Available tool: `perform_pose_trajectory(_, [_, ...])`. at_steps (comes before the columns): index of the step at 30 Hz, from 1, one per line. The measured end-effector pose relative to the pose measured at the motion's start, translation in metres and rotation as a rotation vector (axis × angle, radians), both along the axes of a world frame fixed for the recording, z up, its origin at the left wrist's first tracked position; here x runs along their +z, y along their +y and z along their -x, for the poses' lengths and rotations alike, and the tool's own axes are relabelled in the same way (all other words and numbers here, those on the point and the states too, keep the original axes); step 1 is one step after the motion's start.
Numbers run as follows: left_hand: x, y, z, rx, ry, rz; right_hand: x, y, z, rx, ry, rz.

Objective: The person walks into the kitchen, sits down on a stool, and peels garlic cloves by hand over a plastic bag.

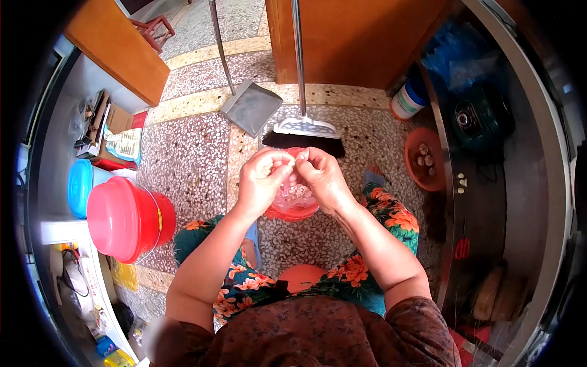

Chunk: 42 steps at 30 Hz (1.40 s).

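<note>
My left hand [264, 177] and my right hand [323, 178] meet in front of me, fingertips together. Both pinch a small pale piece that looks like a garlic clove [292, 164]; the fingers cover most of it. Directly below them stands a red bin [287, 214] lined with a thin pinkish bag, with pale scraps like peel inside. To the right, an orange basin [408, 160] holds several whitish garlic bulbs [424, 160]. A few pale cloves [461, 183] lie on the dark shelf beside it.
A grey dustpan [252, 109] and a broom [306, 128] stand ahead on the speckled floor. At left are a lidded red bucket [125, 217] and a blue-lidded tub [82, 186]. Red-handled scissors [462, 247] and a dark green appliance [480, 122] occupy the right shelf.
</note>
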State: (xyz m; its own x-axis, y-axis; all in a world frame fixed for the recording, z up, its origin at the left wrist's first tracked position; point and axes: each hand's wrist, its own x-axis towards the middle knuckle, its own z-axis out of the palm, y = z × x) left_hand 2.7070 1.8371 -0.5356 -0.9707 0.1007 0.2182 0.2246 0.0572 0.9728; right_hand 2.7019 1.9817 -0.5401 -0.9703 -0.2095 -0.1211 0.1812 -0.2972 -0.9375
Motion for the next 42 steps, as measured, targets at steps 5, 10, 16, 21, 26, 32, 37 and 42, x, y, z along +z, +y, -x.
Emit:
perform_pose_trajectory(5, [-0.007, -0.002, 0.001, -0.016, -0.171, -0.249, 0.006, -0.001, 0.0, 0.05, -0.201, 0.263])
perform_pose_trajectory(10, [0.002, -0.003, 0.0, -0.003, -0.312, -0.445, 0.003, -0.002, 0.001, 0.049, -0.208, 0.245])
perform_pose_trajectory(16, [0.002, -0.011, 0.005, 0.012, -0.355, -0.631, -0.014, -0.004, 0.003, 0.027, -0.164, 0.104])
perform_pose_trajectory(21, [0.001, -0.014, 0.004, 0.058, -0.427, -0.444, -0.067, -0.005, 0.017, 0.059, 0.024, -0.543])
perform_pose_trajectory(26, [-0.004, -0.018, 0.001, 0.024, -0.478, -0.402, -0.113, -0.016, 0.019, 0.136, 0.308, -1.206])
perform_pose_trajectory(32, [-0.003, -0.023, -0.002, 0.058, -0.495, -0.329, -0.177, -0.022, 0.016, 0.162, 0.203, -1.224])
perform_pose_trajectory(37, [0.005, -0.028, -0.003, 0.083, -0.488, -0.336, -0.2, -0.024, 0.02, 0.12, 0.179, -1.209])
perform_pose_trajectory(42, [0.008, -0.032, -0.005, 0.049, -0.522, -0.367, -0.199, -0.025, 0.02, 0.117, 0.157, -1.184])
